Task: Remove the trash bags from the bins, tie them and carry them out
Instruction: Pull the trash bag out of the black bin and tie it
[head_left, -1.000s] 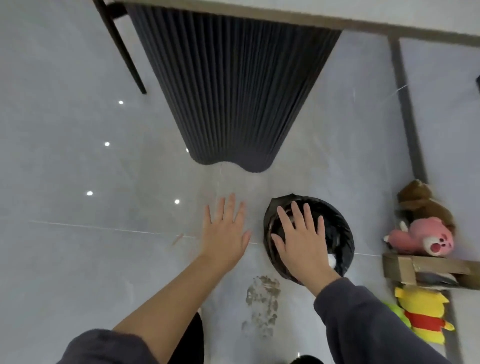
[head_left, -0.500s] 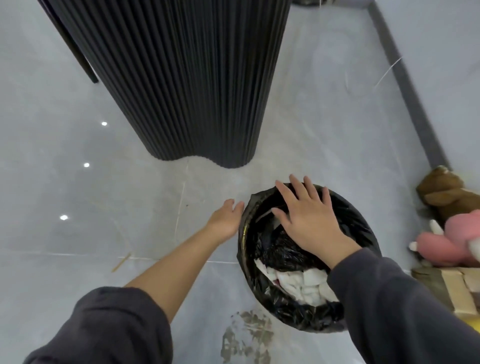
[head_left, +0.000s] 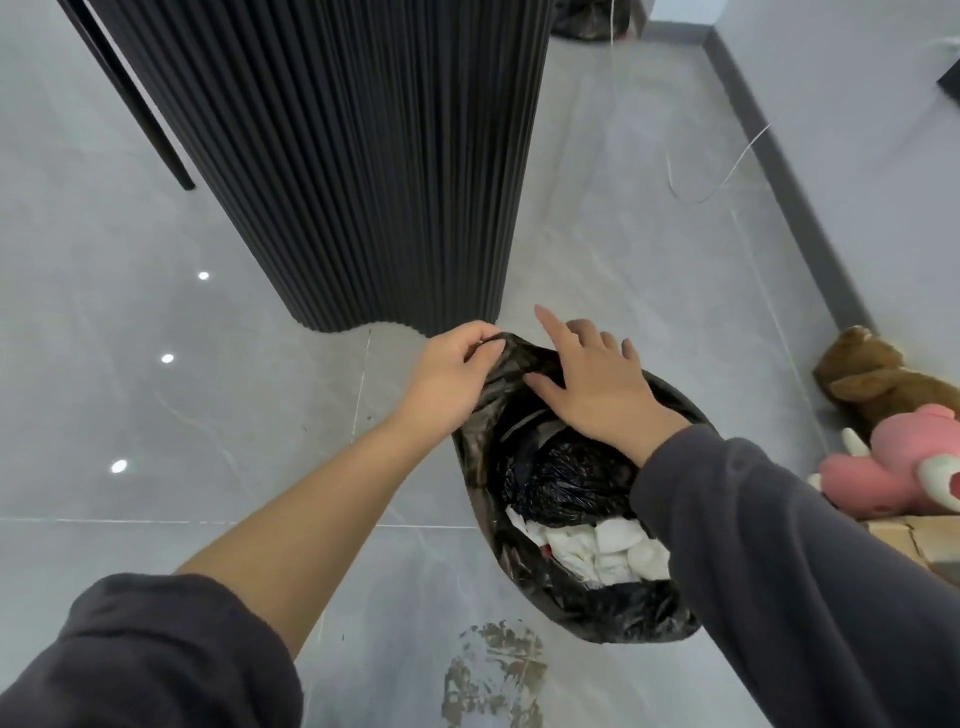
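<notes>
Black trash bag (head_left: 623, 618) is standing open | I am seeing left hand (head_left: 447, 379) pinching its far rim | right hand (head_left: 597, 387) is spreading flat above, holding nothing.

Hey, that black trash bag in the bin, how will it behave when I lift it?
Probably floppy: the trash bag bunches where the left hand pinches its rim. Likely light, since crumpled white tissues show inside. Its glossy film may be slippery.

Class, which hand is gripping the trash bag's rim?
The left hand: its fingers pinch the trash bag rim; the right hand shows straight, spread fingers.
</notes>
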